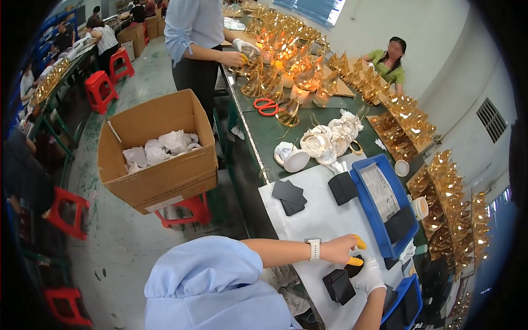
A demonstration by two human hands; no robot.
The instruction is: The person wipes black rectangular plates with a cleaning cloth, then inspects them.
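Note:
My left hand (342, 250), with yellow covers on thumb and forefinger, reaches in from the left. Its thumb and forefinger are spread apart, the thumb against a small dark piece (355, 268) with a rounded edge. My right hand (368, 278), in a white glove, closes round that piece and hides part of it. Just below my hands lies a stack of black square cards (339, 287) on the white sheet (313, 220). Farther off on the sheet are another black stack (342, 188) and some fanned black cards (289, 197).
A blue bin (383, 206) holds paper and black pieces; another blue bin (404, 305) stands nearer. Gold ornaments (305, 77), lit cups and red scissors (265, 106) cover the far table. A co-worker (201, 49) stands there. A cardboard box (159, 154) sits on a red stool at left.

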